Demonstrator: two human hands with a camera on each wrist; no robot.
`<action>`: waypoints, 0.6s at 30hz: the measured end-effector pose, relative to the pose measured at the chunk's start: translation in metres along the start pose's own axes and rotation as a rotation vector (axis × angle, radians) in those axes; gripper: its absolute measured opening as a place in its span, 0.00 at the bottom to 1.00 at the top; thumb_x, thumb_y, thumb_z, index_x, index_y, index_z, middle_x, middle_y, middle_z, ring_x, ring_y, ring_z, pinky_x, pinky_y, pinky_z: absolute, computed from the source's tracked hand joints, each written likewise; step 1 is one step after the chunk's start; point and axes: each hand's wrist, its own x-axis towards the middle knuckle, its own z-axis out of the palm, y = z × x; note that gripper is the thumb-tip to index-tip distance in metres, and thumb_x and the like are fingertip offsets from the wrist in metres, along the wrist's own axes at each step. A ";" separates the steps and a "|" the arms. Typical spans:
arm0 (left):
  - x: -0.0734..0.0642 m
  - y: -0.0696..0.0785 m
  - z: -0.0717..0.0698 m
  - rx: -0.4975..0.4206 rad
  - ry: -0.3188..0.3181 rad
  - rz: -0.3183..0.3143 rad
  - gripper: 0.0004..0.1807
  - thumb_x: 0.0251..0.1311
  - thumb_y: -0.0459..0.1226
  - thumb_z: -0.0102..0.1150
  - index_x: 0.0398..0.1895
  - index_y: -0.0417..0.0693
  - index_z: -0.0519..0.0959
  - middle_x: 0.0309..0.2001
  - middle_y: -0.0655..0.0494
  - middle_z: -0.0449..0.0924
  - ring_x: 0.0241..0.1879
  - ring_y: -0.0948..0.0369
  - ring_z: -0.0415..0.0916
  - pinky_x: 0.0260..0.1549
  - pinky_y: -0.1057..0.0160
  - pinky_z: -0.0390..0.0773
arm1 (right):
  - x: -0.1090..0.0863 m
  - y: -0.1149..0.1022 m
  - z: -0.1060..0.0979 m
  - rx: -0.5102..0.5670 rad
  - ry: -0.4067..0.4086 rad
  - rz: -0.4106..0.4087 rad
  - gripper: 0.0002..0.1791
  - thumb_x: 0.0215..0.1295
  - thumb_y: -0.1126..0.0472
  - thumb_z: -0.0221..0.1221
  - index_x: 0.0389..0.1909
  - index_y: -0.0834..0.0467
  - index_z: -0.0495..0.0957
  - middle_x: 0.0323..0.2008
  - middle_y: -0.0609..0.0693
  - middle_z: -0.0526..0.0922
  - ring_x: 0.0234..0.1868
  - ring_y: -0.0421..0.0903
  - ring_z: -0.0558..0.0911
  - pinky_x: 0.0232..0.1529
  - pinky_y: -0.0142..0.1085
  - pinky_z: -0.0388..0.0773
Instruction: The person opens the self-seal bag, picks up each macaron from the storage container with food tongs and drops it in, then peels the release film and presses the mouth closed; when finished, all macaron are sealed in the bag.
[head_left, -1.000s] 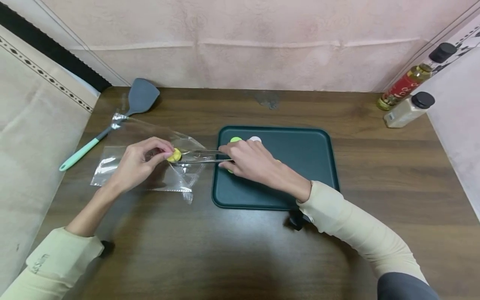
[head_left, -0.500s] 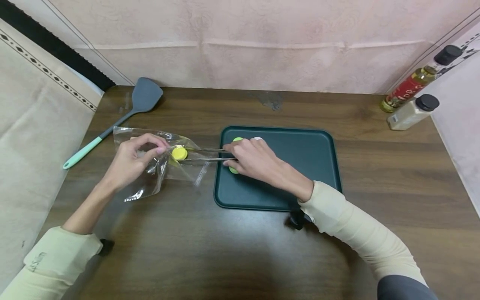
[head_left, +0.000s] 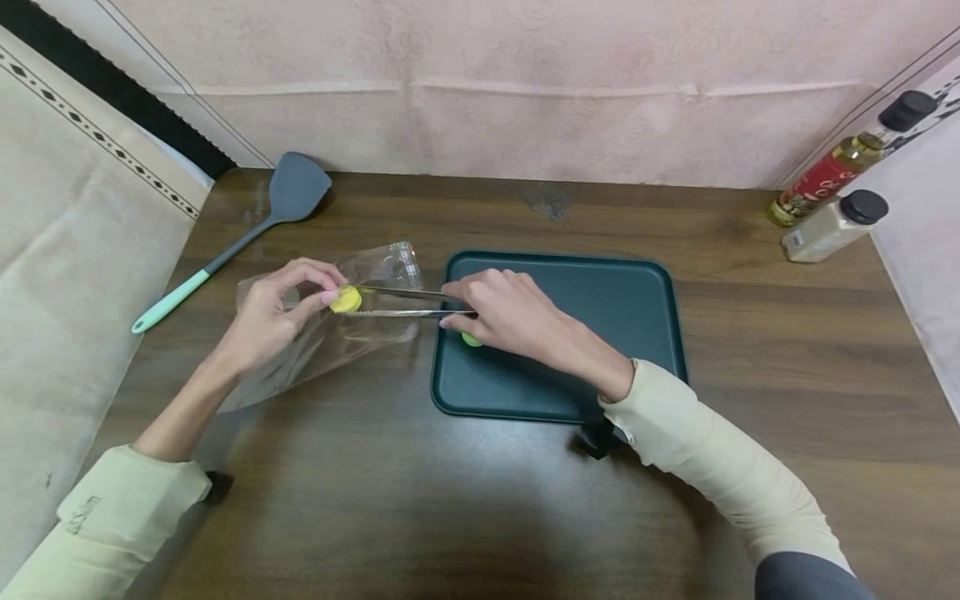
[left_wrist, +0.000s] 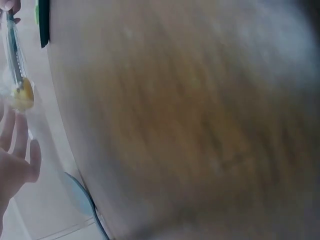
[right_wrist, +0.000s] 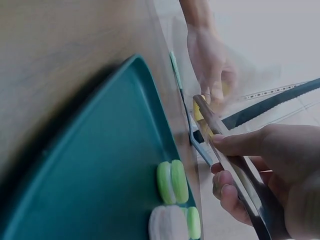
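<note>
Metal tongs (head_left: 397, 314) are gripped by my right hand (head_left: 517, 312) over the tray's left side, their tips pointing left. Between the tips sits a yellow macaron (head_left: 346, 299). My left hand (head_left: 277, 317) pinches the clear plastic bag (head_left: 375, 333) right beside the macaron, thumb and fingertips at its left edge. The film spreads around the tongs and below the hand; whether the macaron is inside it cannot be told. On the dark green tray (head_left: 570, 392), green macarons (right_wrist: 172, 182) and a pale macaron (right_wrist: 168, 223) lie partly hidden under my right hand.
A grey spatula (head_left: 298, 187) with a mint handle lies at the back left. Toward the back right stand an oil bottle (head_left: 821, 179) with a red label and a white jar (head_left: 828, 233) with a black lid. A pale cloth wall (head_left: 525, 100) borders the table.
The plastic bag has shifted and turned in my left hand, its edge swinging to the right above the tongs. The yellow macaron has moved slightly; my right hand stays nearly in place.
</note>
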 end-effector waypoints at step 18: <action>0.005 -0.001 0.008 -0.151 -0.115 0.160 0.03 0.79 0.22 0.55 0.46 0.30 0.79 0.53 0.58 0.87 0.59 0.66 0.83 0.59 0.73 0.78 | 0.010 -0.013 0.014 -0.089 -0.001 -0.032 0.22 0.80 0.54 0.67 0.66 0.61 0.85 0.50 0.56 0.92 0.26 0.44 0.83 0.20 0.29 0.66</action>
